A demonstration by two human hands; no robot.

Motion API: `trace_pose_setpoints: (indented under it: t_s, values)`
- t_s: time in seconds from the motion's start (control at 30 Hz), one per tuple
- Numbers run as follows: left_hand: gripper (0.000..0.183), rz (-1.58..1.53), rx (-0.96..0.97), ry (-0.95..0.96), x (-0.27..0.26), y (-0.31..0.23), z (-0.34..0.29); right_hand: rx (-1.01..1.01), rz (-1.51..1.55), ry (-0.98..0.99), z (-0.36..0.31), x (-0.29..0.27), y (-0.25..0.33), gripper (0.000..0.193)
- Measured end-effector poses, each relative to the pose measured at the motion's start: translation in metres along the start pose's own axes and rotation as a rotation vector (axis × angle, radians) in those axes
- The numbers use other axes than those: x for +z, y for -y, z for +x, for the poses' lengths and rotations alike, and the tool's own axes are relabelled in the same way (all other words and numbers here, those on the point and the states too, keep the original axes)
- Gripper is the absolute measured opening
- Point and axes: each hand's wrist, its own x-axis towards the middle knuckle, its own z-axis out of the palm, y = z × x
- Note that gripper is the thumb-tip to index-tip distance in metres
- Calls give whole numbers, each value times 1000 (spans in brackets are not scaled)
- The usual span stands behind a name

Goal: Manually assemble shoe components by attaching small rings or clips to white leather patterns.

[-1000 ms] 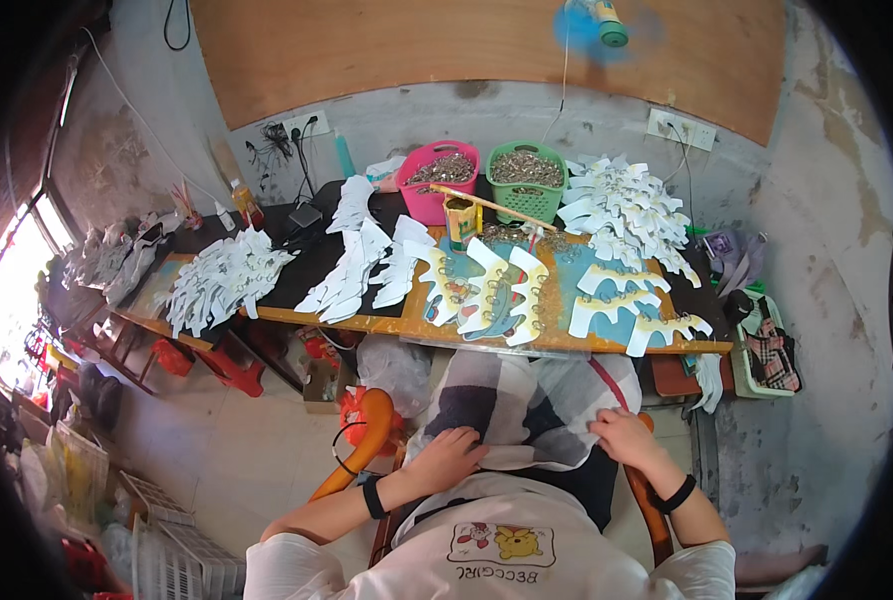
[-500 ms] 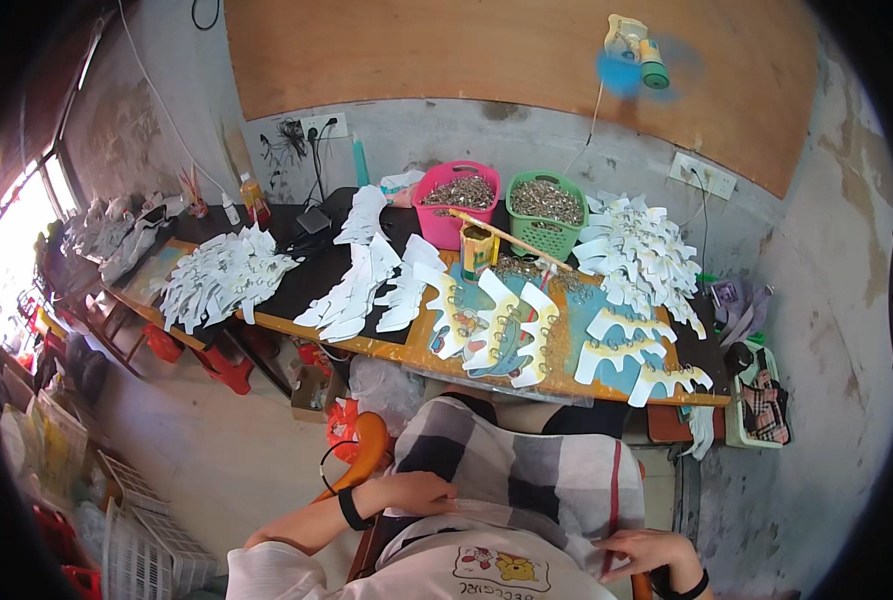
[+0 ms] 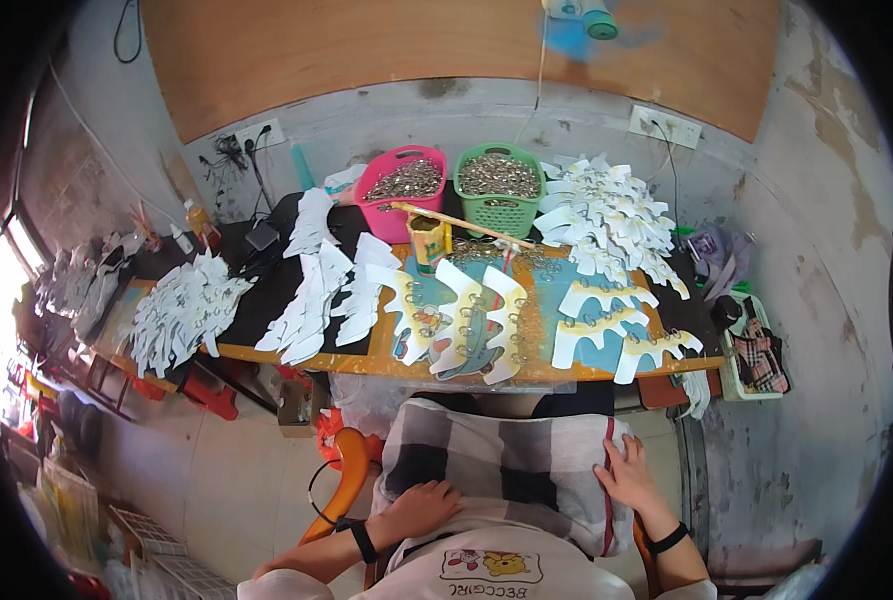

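Note:
A black, grey and white checked cloth point(image 3: 496, 460) lies across my lap. On its left part rests my left hand point(image 3: 421, 508), palm down with the fingers lying on the fabric and holding nothing. My right hand point(image 3: 626, 478) lies on the cloth's right side by a red stripe, fingers spread. Beyond my knees, white curved pieces with yellowish edges and metal rings point(image 3: 461, 320) stand in a row at the table's front. More such ringed pieces point(image 3: 601, 325) lie to their right. Both hands are apart from everything on the table.
A pink basket point(image 3: 374, 215) and a green basket point(image 3: 501, 217) hold small metal parts. A stick lies over a yellow can point(image 3: 426, 245). White pieces are heaped at the right point(image 3: 606, 215) and left point(image 3: 181, 315). An orange chair arm point(image 3: 341, 480) is beside me.
My right hand has moved forward onto the cloth and spread its fingers. My left hand has shifted slightly and stays on the lap. The view has tilted down and shifted right.

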Motion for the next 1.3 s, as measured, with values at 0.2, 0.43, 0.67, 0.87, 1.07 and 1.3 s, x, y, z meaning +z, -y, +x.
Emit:
trace_pose_setpoints:
  t_s: [0.2,0.43,0.67,0.87,1.07,1.3]
  values:
    - [23,43,-23,-8,3,-1,2,-50,44,-27,3,3,-9,60]
    - [19,66,-54,-3,-1,-3,3,-47,28,-22,3,7,-10,63]
    - [20,104,-28,-91,1,-4,2,-59,71,-80,5,15,-17,68]
    - [20,119,9,-138,10,-1,-2,306,314,-185,17,40,-50,83]
    - [23,87,21,-151,12,-2,1,460,344,34,22,36,-57,89]
    - [21,103,62,-130,15,-1,-1,429,368,43,23,31,-52,89]
